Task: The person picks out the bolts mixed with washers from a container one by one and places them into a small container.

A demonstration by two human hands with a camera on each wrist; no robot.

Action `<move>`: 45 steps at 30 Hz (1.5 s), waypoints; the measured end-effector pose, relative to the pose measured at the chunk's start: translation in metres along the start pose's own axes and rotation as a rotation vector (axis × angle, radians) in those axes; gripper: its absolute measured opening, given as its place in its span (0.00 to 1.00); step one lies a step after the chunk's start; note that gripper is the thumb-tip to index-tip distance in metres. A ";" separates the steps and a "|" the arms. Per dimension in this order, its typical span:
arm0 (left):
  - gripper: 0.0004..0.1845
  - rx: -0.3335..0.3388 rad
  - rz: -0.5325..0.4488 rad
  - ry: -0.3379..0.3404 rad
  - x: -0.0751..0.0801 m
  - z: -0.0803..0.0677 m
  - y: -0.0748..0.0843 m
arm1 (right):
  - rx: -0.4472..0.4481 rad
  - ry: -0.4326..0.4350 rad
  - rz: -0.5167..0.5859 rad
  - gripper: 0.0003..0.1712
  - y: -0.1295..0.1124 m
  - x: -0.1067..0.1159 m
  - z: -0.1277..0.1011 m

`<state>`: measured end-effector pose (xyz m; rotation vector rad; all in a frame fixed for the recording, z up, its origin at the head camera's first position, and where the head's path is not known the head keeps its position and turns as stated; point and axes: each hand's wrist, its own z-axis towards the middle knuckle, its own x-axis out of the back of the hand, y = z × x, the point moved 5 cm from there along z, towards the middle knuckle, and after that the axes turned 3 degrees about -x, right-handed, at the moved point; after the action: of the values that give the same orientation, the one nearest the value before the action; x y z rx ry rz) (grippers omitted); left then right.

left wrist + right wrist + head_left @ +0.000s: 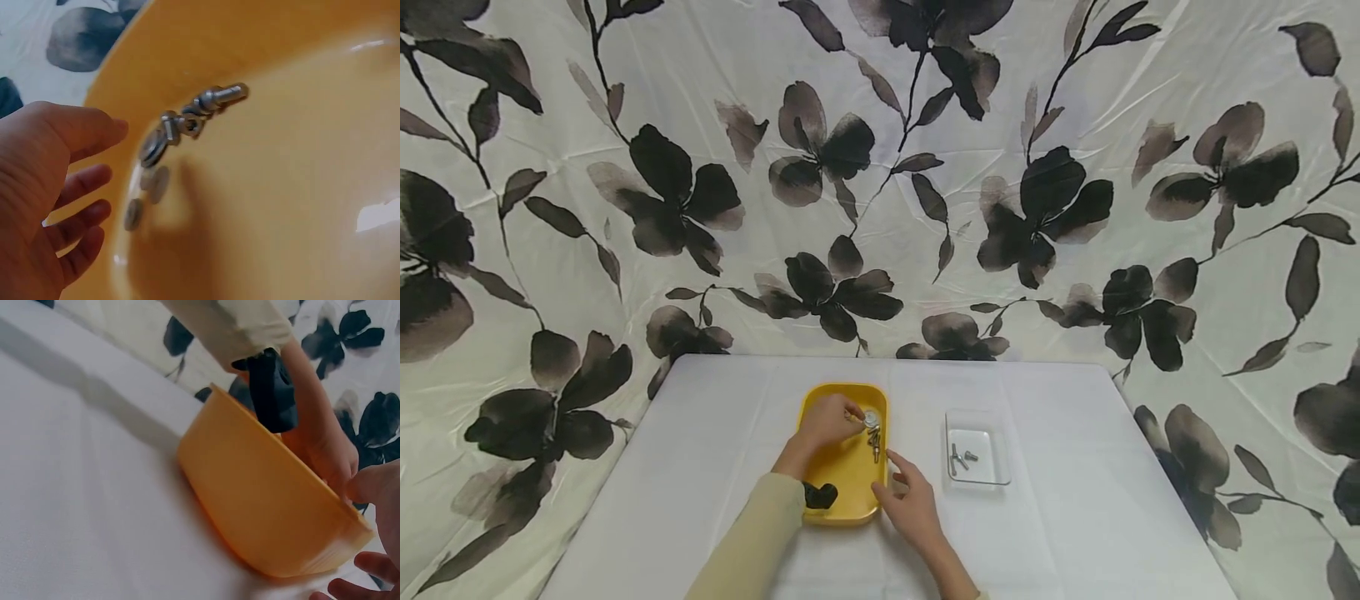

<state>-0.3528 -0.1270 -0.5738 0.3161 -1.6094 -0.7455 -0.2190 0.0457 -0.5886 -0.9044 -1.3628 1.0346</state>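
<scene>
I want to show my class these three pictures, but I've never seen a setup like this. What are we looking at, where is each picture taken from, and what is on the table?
No machine here: a person works with two bare hands. The wide picture comes from a camera on their head; the two close ones come from cameras on each wrist. On the white table sit a yellow tray and a clear dish. The tray holds small metal screws and washers; a few more screws lie in the dish. The left hand reaches into the tray at the metal parts, though whether it grips one is unclear. The right hand rests beside the tray, holding nothing.
</scene>
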 end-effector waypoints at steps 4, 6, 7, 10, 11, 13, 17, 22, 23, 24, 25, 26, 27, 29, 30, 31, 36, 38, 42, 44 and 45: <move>0.06 -0.048 0.036 -0.033 -0.010 0.000 -0.004 | -0.016 -0.042 0.032 0.34 0.008 -0.010 -0.003; 0.06 -0.065 0.040 -0.031 -0.016 0.000 -0.007 | -0.015 -0.050 0.046 0.33 0.010 -0.014 -0.005; 0.06 -0.073 0.041 -0.029 -0.018 0.001 -0.008 | -0.014 -0.052 0.047 0.33 0.010 -0.015 -0.005; 0.06 -0.090 0.037 -0.013 -0.025 0.006 -0.011 | -0.014 -0.032 0.051 0.32 0.011 -0.015 -0.004; 0.05 -0.093 0.034 -0.010 -0.027 0.008 -0.011 | -0.018 -0.027 0.054 0.32 0.011 -0.014 -0.003; 0.05 -0.099 0.036 0.000 -0.029 0.012 -0.011 | -0.021 -0.020 0.060 0.32 0.010 -0.012 -0.001; 0.05 -0.097 0.025 0.034 -0.027 0.016 -0.011 | -0.017 -0.012 0.072 0.32 0.009 -0.010 0.001; 0.07 -0.077 -0.028 0.041 -0.027 0.012 -0.009 | -0.004 0.005 0.083 0.32 0.010 -0.008 0.000; 0.07 -0.071 -0.032 0.040 -0.028 0.011 -0.008 | -0.001 0.007 0.088 0.32 0.011 -0.008 0.000; 0.06 -0.064 -0.034 0.037 -0.028 0.010 -0.008 | 0.001 0.008 0.088 0.32 0.011 -0.008 -0.001; 0.06 -0.056 -0.031 0.038 -0.029 0.009 -0.009 | 0.001 0.007 0.090 0.32 0.011 -0.008 -0.001; 0.06 -0.059 -0.025 0.040 -0.029 0.009 -0.009 | 0.003 0.006 0.090 0.32 0.011 -0.008 -0.001; 0.06 -0.061 -0.020 0.042 -0.030 0.009 -0.009 | 0.006 0.006 0.093 0.32 0.011 -0.008 -0.001; 0.07 -0.068 0.004 0.051 -0.031 0.009 -0.010 | 0.007 -0.001 0.091 0.32 0.011 -0.009 -0.001; 0.07 -0.068 0.015 0.053 -0.031 0.009 -0.011 | 0.008 -0.006 0.090 0.32 0.011 -0.009 -0.001; 0.07 -0.064 0.025 0.055 -0.031 0.009 -0.012 | 0.013 -0.010 0.089 0.32 0.011 -0.010 0.000; 0.04 -0.080 0.065 0.056 -0.032 0.012 -0.013 | 0.008 -0.005 0.085 0.32 0.010 -0.011 0.001; 0.03 -0.091 0.073 0.057 -0.033 0.013 -0.012 | -0.007 0.004 0.079 0.32 0.010 -0.011 0.001; 0.01 -0.084 0.074 0.066 -0.034 0.013 -0.010 | -0.029 -0.001 0.087 0.33 0.011 -0.011 0.003; 0.01 -0.094 0.080 0.076 -0.032 0.013 -0.008 | -0.025 -0.004 0.085 0.33 0.011 -0.010 0.005; 0.02 -0.101 0.085 0.085 -0.031 0.013 -0.007 | -0.021 -0.005 0.076 0.33 0.011 -0.010 0.007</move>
<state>-0.3614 -0.1101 -0.6026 0.2025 -1.4908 -0.7361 -0.2256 0.0390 -0.6018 -0.9762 -1.3543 1.0831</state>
